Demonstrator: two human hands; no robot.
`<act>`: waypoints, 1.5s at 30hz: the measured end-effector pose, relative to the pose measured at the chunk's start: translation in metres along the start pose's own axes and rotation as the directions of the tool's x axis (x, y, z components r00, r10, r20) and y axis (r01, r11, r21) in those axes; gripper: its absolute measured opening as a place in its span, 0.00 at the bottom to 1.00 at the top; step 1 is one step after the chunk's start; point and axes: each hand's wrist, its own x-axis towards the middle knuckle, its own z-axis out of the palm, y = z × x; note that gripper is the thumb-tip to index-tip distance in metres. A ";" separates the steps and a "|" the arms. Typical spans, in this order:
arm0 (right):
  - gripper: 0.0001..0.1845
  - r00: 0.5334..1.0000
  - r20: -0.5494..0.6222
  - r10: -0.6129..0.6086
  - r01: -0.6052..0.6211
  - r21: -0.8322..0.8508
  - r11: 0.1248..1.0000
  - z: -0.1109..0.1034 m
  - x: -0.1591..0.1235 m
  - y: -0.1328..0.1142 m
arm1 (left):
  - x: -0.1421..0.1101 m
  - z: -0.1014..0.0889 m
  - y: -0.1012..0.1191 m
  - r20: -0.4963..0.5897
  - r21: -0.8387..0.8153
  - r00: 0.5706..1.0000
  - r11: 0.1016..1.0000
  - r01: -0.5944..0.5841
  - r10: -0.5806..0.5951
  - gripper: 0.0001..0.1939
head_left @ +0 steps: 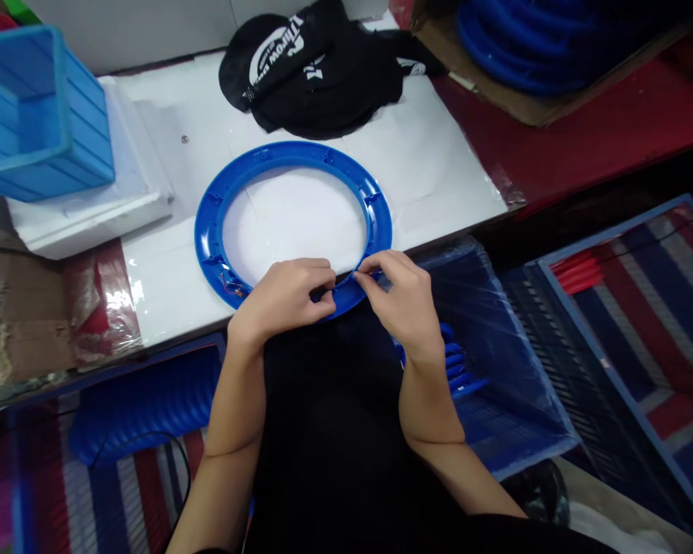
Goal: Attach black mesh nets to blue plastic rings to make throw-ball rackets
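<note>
A blue plastic ring (209, 231) lies on the white tabletop with its ribbed, hollow side up, its near edge at the table's front edge. My left hand (289, 296) is closed over the near part of the ring, thumb and fingers pinched. Just to its right, my right hand (401, 300) pinches a thin wire (345, 283) that runs along the ring's channel between both hands. Small reddish wires and a tiny part (231, 286) show inside the channel left of my left hand. My fingers hide much of what they grip.
Black printed fabric pieces (329, 77) lie behind the ring. A light-blue bin (86, 123) stands on a white foam block (92, 223) at left. A cardboard box (531, 111) of blue rings is back right. Below the table are stacked blue rings (144, 408) and a plastic-lined crate (497, 362).
</note>
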 end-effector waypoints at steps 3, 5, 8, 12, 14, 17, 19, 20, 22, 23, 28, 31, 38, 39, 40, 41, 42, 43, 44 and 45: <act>0.10 1.000 -0.005 0.019 -0.019 -0.016 1.000 0.002 -0.002 -0.005 | -0.003 -0.005 -0.004 0.008 -0.013 1.000 1.000 -0.003 0.004 0.06; 0.10 0.999 0.000 0.036 -0.036 -0.022 0.999 0.003 -0.002 -0.007 | -0.005 -0.009 -0.003 0.025 -0.024 1.000 1.000 0.018 -0.017 0.07; 0.10 0.998 0.010 0.057 -0.056 -0.045 0.997 0.005 -0.003 -0.011 | -0.003 -0.010 0.008 0.061 -0.025 0.997 0.998 0.057 -0.056 0.09; 0.10 0.998 0.011 0.060 -0.058 -0.127 0.990 0.007 -0.005 -0.014 | 0.009 0.000 0.028 0.029 0.104 0.985 0.980 0.167 -0.171 0.13; 0.09 0.998 0.026 0.059 -0.055 -0.148 0.987 0.003 -0.007 -0.012 | 0.013 0.006 0.032 0.012 0.150 0.979 0.969 0.198 -0.202 0.14; 0.07 0.995 0.094 0.041 -0.035 -0.063 0.997 -0.007 -0.008 -0.007 | 0.010 0.010 0.026 -0.019 0.120 0.984 0.976 0.181 -0.180 0.13; 0.05 0.996 0.084 0.028 -0.028 -0.002 1.000 -0.015 -0.008 -0.004 | 0.005 0.010 0.020 -0.051 0.060 0.987 0.986 0.158 -0.156 0.13; 0.05 0.999 0.046 0.019 -0.019 0.009 1.000 -0.017 -0.008 -0.003 | 0.003 0.009 0.017 -0.059 0.028 0.988 0.989 0.143 -0.141 0.13; 0.05 0.999 -0.048 -0.022 0.022 -0.004 1.000 -0.017 -0.006 -0.002 | 0.001 0.007 0.013 -0.060 -0.020 0.992 0.994 0.109 -0.110 0.13; 0.05 0.996 -0.079 -0.051 0.050 -0.018 0.999 -0.015 -0.004 -0.002 | 0.001 0.007 0.011 -0.058 -0.031 0.993 0.995 0.096 -0.098 0.13; 0.08 0.997 -0.055 -0.062 0.059 -0.057 0.997 -0.003 0.003 0.001 | 0.000 0.008 0.006 -0.059 -0.022 0.996 0.997 0.073 -0.074 0.11; 0.07 0.999 -0.040 -0.028 0.026 -0.060 0.998 -0.001 0.002 0.001 | -0.002 0.005 0.005 -0.044 -0.027 0.999 0.999 0.021 -0.022 0.12; 0.09 0.999 -0.046 0.019 -0.025 -0.128 0.991 0.005 -0.004 -0.009 | 0.010 0.005 0.032 -0.055 0.135 0.987 0.978 0.158 -0.151 0.14; 0.09 0.999 -0.041 0.025 -0.030 -0.130 0.991 0.006 -0.005 -0.010 | 0.012 0.008 0.035 -0.058 0.150 0.984 0.973 0.176 -0.169 0.14; 0.09 0.999 -0.041 0.031 -0.036 -0.132 0.991 0.006 -0.006 -0.011 | 0.014 0.010 0.036 -0.056 0.155 0.982 0.970 0.187 -0.181 0.14; 0.09 0.999 -0.040 0.035 -0.040 -0.129 0.991 0.005 -0.006 -0.011 | 0.015 0.012 0.036 -0.049 0.147 0.982 0.971 0.190 -0.185 0.14; 0.09 0.999 -0.034 0.037 -0.040 -0.118 0.992 0.004 -0.007 -0.011 | 0.014 0.014 0.034 -0.044 0.124 0.983 0.975 0.184 -0.179 0.15; 0.08 0.999 -0.015 0.035 -0.037 -0.093 0.995 0.001 -0.008 -0.010 | 0.012 0.015 0.031 -0.041 0.086 0.986 0.982 0.167 -0.164 0.15; 0.08 0.999 0.019 0.032 -0.031 -0.056 0.998 -0.003 -0.008 -0.009 | 0.009 0.015 0.027 -0.041 0.039 0.989 0.989 0.143 -0.142 0.15; 0.08 0.998 0.060 0.029 -0.028 -0.015 1.000 -0.007 -0.009 -0.009 | 0.006 0.015 0.022 -0.042 -0.009 0.992 0.993 0.119 -0.120 0.15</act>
